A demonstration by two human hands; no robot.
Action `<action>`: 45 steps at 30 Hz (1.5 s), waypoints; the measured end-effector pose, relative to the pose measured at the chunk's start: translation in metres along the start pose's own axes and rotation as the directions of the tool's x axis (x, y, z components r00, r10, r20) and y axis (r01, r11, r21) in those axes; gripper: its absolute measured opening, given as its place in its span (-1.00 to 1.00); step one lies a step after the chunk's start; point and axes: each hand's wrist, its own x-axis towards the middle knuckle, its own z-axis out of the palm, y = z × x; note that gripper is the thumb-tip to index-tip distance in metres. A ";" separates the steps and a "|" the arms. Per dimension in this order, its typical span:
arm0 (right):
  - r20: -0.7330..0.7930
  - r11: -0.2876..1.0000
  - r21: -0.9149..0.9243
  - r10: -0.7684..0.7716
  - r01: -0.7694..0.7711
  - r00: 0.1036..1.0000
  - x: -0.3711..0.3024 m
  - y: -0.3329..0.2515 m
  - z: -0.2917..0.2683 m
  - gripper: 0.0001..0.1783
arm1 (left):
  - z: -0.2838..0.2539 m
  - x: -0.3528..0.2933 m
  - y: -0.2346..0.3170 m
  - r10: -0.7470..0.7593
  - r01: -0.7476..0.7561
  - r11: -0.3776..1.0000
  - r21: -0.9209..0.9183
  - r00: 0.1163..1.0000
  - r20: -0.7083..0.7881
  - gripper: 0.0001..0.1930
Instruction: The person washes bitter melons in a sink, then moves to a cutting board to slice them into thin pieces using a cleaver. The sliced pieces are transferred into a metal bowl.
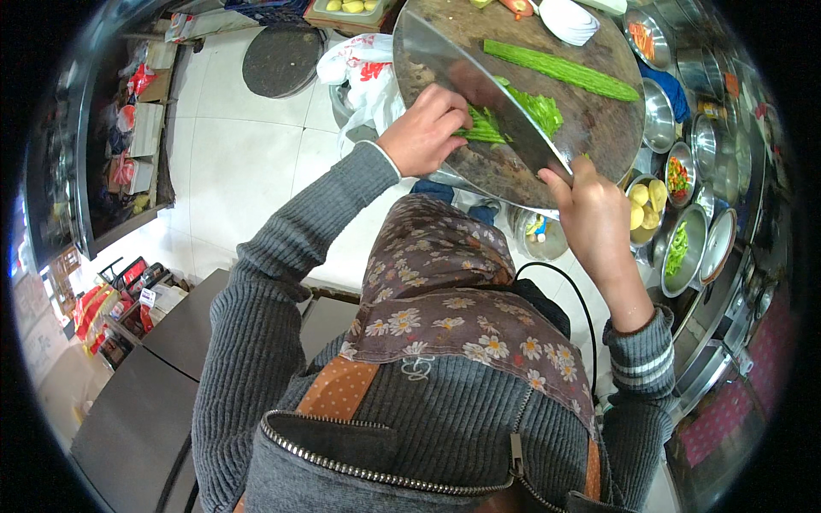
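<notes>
A round wooden chopping board (599, 120) lies in front of me. My right hand (592, 214) is closed round the handle end of a large cleaver (513, 111), whose wide blade slants up and left across the board. Curled fingers of my left hand (429, 128) press on a piece of green vegetable (486, 128), left of the blade. Cut green slices (537, 109) lie on the blade's other side. Farther back rests a long, bumpy green vegetable like a cucumber (560, 70). The blade's lower edge against the vegetable is partly hidden.
Along the right stand metal bowls, with peeled potatoes (647, 205), chopped peppers (678, 177), green pieces (676, 250) and orange strips (641, 39). A white bowl (568, 22) sits at the board's back. Left of the board hangs a white plastic bag (363, 77); a dark round lid (282, 60) lies beyond.
</notes>
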 end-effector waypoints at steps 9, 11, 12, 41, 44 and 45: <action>0.095 1.000 -0.017 0.023 -0.022 0.995 0.007 -0.009 0.017 -0.63 | -0.002 -0.001 -0.007 -0.020 0.020 1.000 -0.008 1.000 -0.002 -0.67; 0.103 1.000 -0.013 0.003 -0.002 0.995 0.010 -0.013 0.008 -0.63 | -0.004 -0.003 -0.005 -0.024 0.025 1.000 0.009 1.000 -0.011 -0.66; 0.112 1.000 -0.012 0.010 -0.008 0.994 0.011 -0.013 0.007 -0.62 | -0.007 -0.001 -0.003 -0.025 0.027 0.997 0.069 0.999 -0.032 -0.65; 0.072 0.999 -0.001 0.036 -0.036 0.997 0.005 -0.007 0.010 -0.62 | 0.003 -0.004 0.010 -0.021 0.045 0.962 0.268 0.996 -0.091 -0.71; 0.138 0.998 -0.031 0.066 -0.062 0.988 0.012 -0.009 0.023 -0.59 | 0.007 -0.003 0.007 -0.007 0.033 0.967 0.251 0.995 -0.102 -0.73; 0.124 0.998 -0.027 0.053 -0.050 0.991 0.014 -0.008 0.024 -0.59 | 0.007 -0.003 0.007 -0.006 0.031 0.969 0.246 0.995 -0.100 -0.74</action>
